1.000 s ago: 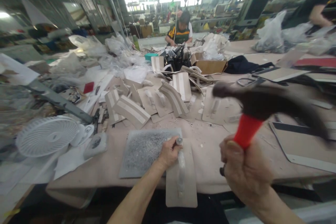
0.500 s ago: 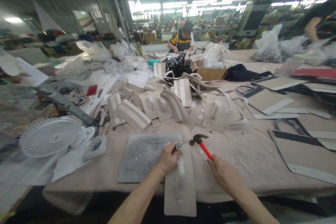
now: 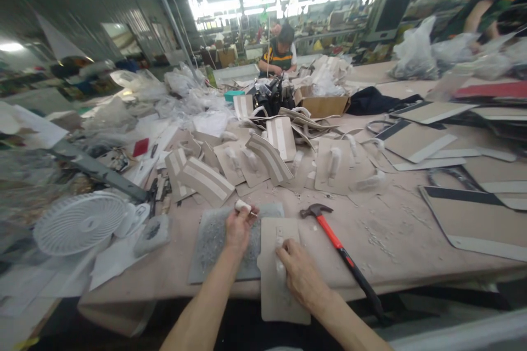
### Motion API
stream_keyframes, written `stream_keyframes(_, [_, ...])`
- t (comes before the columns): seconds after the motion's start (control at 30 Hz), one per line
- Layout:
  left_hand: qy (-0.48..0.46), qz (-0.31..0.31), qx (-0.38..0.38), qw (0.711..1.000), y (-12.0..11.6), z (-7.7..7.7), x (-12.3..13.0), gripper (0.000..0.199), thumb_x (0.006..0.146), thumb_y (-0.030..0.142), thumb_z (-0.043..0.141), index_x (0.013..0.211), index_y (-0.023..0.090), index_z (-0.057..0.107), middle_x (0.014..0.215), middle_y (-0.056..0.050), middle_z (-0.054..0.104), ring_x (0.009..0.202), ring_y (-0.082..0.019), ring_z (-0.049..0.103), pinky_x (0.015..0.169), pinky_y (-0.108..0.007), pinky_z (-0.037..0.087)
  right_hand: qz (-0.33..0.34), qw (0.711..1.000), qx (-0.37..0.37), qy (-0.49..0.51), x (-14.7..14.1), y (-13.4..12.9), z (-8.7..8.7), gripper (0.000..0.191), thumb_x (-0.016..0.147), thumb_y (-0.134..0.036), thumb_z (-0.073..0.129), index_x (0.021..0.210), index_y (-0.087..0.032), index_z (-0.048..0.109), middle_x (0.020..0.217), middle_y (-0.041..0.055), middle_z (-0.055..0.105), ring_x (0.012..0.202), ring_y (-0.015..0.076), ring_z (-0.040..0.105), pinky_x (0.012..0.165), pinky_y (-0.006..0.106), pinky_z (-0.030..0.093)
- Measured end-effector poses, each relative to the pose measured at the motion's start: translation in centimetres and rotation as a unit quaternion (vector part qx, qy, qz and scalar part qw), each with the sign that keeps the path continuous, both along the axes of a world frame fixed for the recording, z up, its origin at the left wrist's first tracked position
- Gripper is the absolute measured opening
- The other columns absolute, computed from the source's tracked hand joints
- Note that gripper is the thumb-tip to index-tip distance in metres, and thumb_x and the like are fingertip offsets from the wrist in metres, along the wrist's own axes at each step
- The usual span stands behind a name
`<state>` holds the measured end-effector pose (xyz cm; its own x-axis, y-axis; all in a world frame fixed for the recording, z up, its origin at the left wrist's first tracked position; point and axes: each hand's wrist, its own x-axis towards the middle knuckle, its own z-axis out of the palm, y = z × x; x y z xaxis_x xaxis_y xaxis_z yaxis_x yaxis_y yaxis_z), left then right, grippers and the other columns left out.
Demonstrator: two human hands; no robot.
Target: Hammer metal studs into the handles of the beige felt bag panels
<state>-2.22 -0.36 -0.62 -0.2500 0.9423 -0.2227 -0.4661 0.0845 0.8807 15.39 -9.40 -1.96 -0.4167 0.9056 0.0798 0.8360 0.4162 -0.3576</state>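
- The left hand (image 3: 236,236), lower centre, is closed round a small white cylindrical tool with a thin metal tip (image 3: 242,206), above a speckled grey slab (image 3: 203,255).
- The right hand (image 3: 304,277) has its fingers curled on the plastic-wrapped handle (image 3: 280,269) of a flat beige panel (image 3: 274,304); the panel overhangs the table (image 3: 405,263) and could tip if released.
- The red-and-black claw hammer (image 3: 334,237) lies right of it, grip end past the edge; a forearm bump could knock it down.
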Motion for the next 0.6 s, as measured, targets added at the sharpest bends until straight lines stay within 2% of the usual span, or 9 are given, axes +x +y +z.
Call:
stream_keyframes(0.07, [0.013,-0.085,-0.01,0.996,-2.3,1.4,-1.8,0.037,0.064,0.038,0.086,0.086,0.014,0.067,0.084,-0.005,0.072,0.078,-0.018,0.069,0.078,-0.031,0.054,-0.004,1.0,0.016,-0.011,0.2,0.2,0.3,0.04,0.084,0.001,0.04,0.111,-0.02,0.06,0.105,0.0078,0.056,0.084,0.0179,0.051,0.074,0.029,0.04])
stream_keyframes(0.17, [0.097,-0.255,-0.016,0.962,-7.2,3.6,-3.2,0.035,0.068,0.032,0.084,0.095,0.014,0.073,0.093,-0.008,0.073,0.087,-0.021,0.067,0.079,-0.03,0.052,-0.028,0.999,0.033,-0.014,-0.4,0.9,0.5,0.041,0.084,0.0,0.04,0.114,-0.018,0.06,0.103,0.0088,0.056,0.079,0.0176,0.051,0.071,0.029,0.04])
stream_keyframes(0.23, [0.147,-0.32,0.005,0.936,-10.1,4.7,-2.8,0.03,0.066,0.029,0.084,0.092,0.015,0.075,0.098,-0.007,0.071,0.091,-0.022,0.064,0.082,-0.031,0.05,-0.037,0.999,0.033,0.01,-1.4,1.5,0.5,0.039,0.084,0.0,0.039,0.112,-0.017,0.06,0.102,0.0094,0.057,0.078,0.0173,0.053,0.07,0.029,0.042])
stream_keyframes(0.27, [0.179,-0.333,0.021,0.926,-11.1,5.0,-2.4,0.024,0.066,0.027,0.083,0.086,0.016,0.076,0.099,-0.006,0.069,0.093,-0.022,0.062,0.085,-0.031,0.049,-0.038,0.998,0.032,0.037,-2.0,1.8,0.5,0.038,0.084,0.0,0.038,0.11,-0.016,0.061,0.101,0.0095,0.058,0.079,0.0175,0.055,0.071,0.03,0.044])
stream_keyframes(0.33, [0.24,-0.314,0.038,0.918,-12.3,4.9,-1.6,0.015,0.068,0.026,0.08,0.077,0.016,0.074,0.095,-0.005,0.066,0.092,-0.021,0.06,0.086,-0.03,0.047,-0.015,0.993,0.019,0.116,-3.4,2.5,0.6,0.038,0.083,0.0,0.037,0.106,-0.017,0.061,0.1,0.009,0.06,0.085,0.0179,0.059,0.074,0.03,0.048])
stream_keyframes(0.43, [0.226,-0.206,-0.004,0.952,-13.4,3.4,-2.9,0.025,0.07,0.036,0.078,0.083,0.015,0.073,0.082,-0.004,0.065,0.08,-0.019,0.059,0.074,-0.028,0.047,0.079,0.971,-0.018,0.224,-5.4,3.3,1.2,0.041,0.082,-0.001,0.038,0.112,-0.019,0.059,0.104,0.0077,0.063,0.092,0.0173,0.063,0.079,0.031,0.052])
stream_keyframes(0.5, [0.18,-0.122,-0.04,0.975,-15.4,2.0,-6.0,0.041,0.067,0.048,0.08,0.09,0.016,0.073,0.08,-0.005,0.069,0.077,-0.021,0.062,0.071,-0.029,0.048,0.131,0.96,-0.013,0.247,-6.4,3.7,1.5,0.04,0.085,-0.005,0.04,0.118,-0.02,0.058,0.113,0.0087,0.064,0.099,0.018,0.064,0.084,0.033,0.054])
stream_keyframes(0.6, [0.19,0.02,-0.104,0.976,-20.9,0.4,-12.3,0.055,0.058,0.066,0.078,0.089,0.02,0.075,0.082,-0.009,0.075,0.079,-0.028,0.068,0.075,-0.038,0.053,0.123,0.964,0.05,0.23,-6.8,4.7,1.4,0.033,0.089,-0.013,0.043,0.117,-0.02,0.059,0.119,0.011,0.064,0.107,0.0219,0.063,0.09,0.038,0.053])
